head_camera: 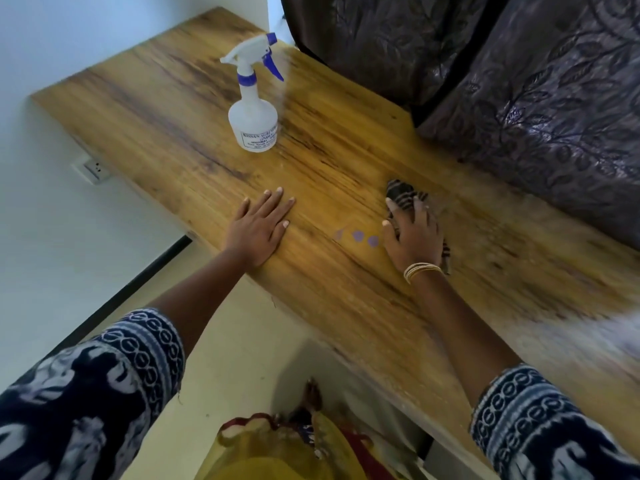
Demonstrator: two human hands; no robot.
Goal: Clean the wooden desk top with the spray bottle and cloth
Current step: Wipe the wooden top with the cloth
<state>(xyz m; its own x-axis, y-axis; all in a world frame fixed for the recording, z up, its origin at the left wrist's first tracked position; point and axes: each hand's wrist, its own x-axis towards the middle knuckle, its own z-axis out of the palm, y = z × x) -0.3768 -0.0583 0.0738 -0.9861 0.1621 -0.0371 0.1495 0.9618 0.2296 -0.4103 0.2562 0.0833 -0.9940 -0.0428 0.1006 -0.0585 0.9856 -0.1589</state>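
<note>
The wooden desk top [173, 109] runs from the upper left to the lower right. A white spray bottle [254, 112] with a blue trigger and collar stands upright on it, toward the far end. My left hand [261, 226] lies flat on the wood near the front edge, fingers spread, holding nothing. My right hand [414, 233] presses down on a dark striped cloth [401, 190], which sticks out beyond my fingertips and beside my wrist. The bottle is well apart from both hands.
A dark patterned curtain [519, 81] hangs along the desk's far side. The white wall [52, 46] on the left holds a socket [91, 169] below the desk's end. Floor and my foot [311, 396] show under the front edge.
</note>
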